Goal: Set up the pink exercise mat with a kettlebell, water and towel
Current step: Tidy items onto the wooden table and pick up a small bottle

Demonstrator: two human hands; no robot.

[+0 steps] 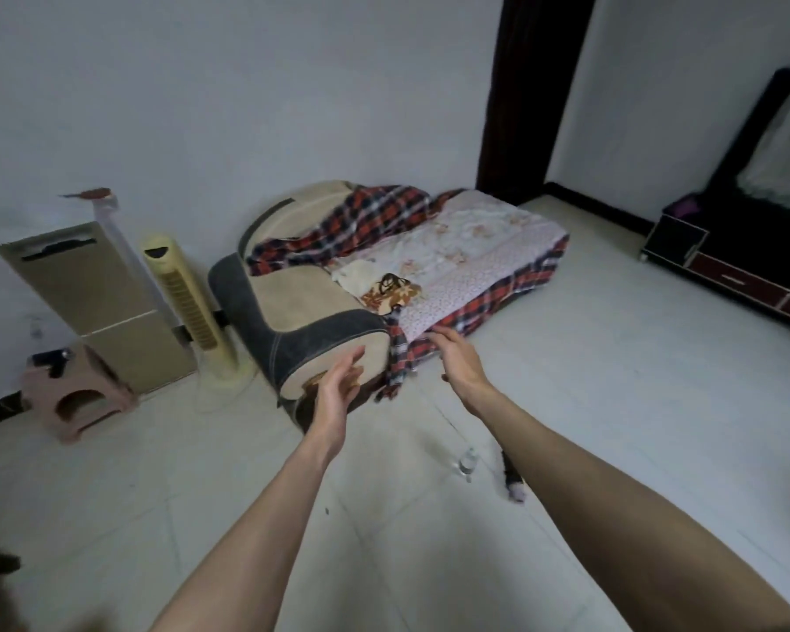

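Both hands, left hand point(338, 385) and right hand point(457, 358), spread empty (fingers loose) before the plaid-draped sofa point(320, 307).

Clear water bottle point(467, 463) upright on floor tiles, partly blurred.

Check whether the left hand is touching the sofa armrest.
Cannot tell: in the head view the left hand overlaps the sofa armrest, open, with no visible gap or clear contact.

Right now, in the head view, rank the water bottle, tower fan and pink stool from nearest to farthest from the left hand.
1. Water bottle: on the floor, below and right of the left hand.
2. Tower fan: left, by the sofa.
3. Pink stool: far left, by the wall.
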